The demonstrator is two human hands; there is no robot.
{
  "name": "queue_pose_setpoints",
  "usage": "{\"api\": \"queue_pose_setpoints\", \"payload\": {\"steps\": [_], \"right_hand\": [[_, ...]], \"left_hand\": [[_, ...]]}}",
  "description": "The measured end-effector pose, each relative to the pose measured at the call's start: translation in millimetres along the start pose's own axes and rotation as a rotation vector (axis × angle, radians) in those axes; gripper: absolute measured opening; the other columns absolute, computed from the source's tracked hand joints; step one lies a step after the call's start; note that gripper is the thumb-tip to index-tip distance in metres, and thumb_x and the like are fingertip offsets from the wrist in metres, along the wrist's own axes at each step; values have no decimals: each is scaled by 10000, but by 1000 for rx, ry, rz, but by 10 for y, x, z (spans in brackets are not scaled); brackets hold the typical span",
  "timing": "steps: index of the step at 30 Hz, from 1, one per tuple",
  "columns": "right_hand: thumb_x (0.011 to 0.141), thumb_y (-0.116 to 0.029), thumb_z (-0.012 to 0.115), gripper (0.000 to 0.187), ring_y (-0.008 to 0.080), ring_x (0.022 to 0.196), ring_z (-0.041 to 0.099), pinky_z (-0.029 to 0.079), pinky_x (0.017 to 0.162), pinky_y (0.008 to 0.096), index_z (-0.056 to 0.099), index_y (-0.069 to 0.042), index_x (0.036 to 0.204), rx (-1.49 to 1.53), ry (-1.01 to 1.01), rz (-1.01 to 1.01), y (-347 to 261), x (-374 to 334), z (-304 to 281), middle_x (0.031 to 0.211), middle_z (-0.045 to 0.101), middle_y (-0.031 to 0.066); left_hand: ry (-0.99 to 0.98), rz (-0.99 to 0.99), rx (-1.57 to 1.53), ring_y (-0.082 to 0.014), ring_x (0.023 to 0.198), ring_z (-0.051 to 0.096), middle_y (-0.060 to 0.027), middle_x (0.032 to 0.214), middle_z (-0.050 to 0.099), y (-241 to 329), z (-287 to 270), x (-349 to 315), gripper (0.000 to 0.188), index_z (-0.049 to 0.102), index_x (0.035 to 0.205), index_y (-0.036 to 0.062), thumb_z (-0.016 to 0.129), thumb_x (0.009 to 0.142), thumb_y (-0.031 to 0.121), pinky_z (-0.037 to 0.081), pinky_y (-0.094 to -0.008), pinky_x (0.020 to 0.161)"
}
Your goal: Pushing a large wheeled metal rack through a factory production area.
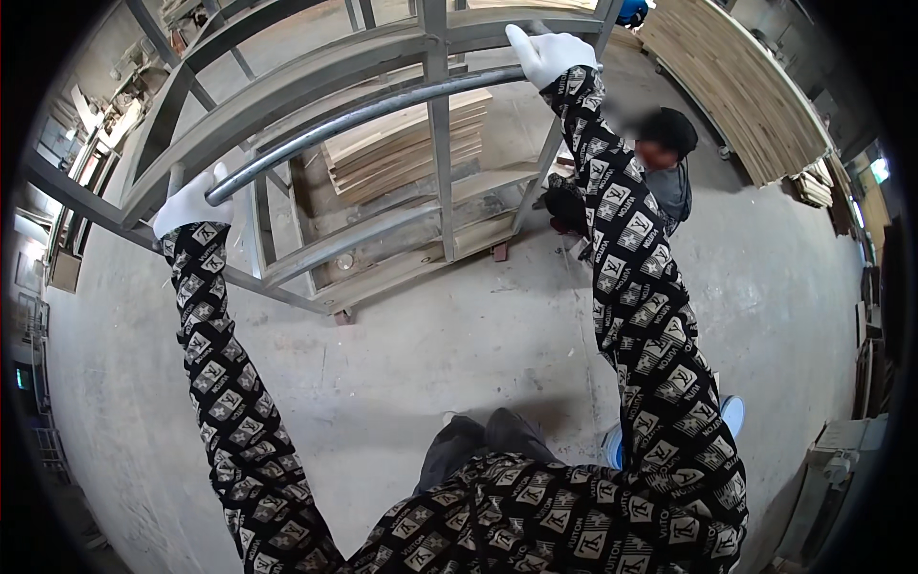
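We hold a long grey metal pipe (363, 115) with both hands, and it lies across the grey metal frame (438, 143), just in front of the frame's upper bars. Our left hand (191, 206), in a white glove, is closed around the near end of the pipe, at the left side of the frame. Our right hand (547, 53), also gloved in white, is closed on the far end, near the frame's top right corner.

To do this step well, we think both grips should remain firm and the pipe should be kept level against the frame, because a long pipe turns easily if one end is lower.

Both arms are stretched far forward and upward, in patterned black sleeves, the right arm almost straight. Inside the frame, below the pipe, lies a stack of wooden boards (411, 143). Behind the frame's right side another person (665, 158) crouches on the concrete floor (430, 335).
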State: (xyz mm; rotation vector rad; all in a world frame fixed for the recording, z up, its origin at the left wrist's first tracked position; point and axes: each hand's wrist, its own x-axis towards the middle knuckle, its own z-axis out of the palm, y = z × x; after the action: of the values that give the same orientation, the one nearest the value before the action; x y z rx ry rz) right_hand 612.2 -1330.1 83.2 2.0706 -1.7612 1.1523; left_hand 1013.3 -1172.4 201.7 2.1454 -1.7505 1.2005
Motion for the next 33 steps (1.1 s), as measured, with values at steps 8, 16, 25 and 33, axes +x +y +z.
{"api": "queue_pose_setpoints", "payload": {"steps": [8,16,25,33], "right_hand": [[952,-524,274,627,315,736,657,508,746,412,718,-135,744,13,80,-14,124,165,29,710,666,134],[940,-534,307,598,364,766,639,487,776,439,719,-142,754,72,-12,67,23,72,-85,743,662,160],[941,-506,323,571,326,768,657,499,776,424,730,-158,741,17,6,105,316,80,-134,767,682,126],[965,-468,264,563,314,829,661,492,803,433,720,-148,886,15,-53,1,336,86,-85,883,697,112]], "left_hand": [[-66,-34,17,-297,720,662,-105,712,665,112,-201,186,264,713,899,264,530,887,454,519,-409,652],[145,109,-37,-302,559,611,-112,593,604,35,-160,120,368,592,599,127,583,869,376,486,-402,541],[280,146,-111,-317,529,604,-124,536,578,314,-411,-43,400,559,551,109,583,876,340,471,-425,519],[245,121,-94,-298,528,625,-137,566,612,278,-716,-391,332,573,575,106,585,854,286,494,-415,529]]}}
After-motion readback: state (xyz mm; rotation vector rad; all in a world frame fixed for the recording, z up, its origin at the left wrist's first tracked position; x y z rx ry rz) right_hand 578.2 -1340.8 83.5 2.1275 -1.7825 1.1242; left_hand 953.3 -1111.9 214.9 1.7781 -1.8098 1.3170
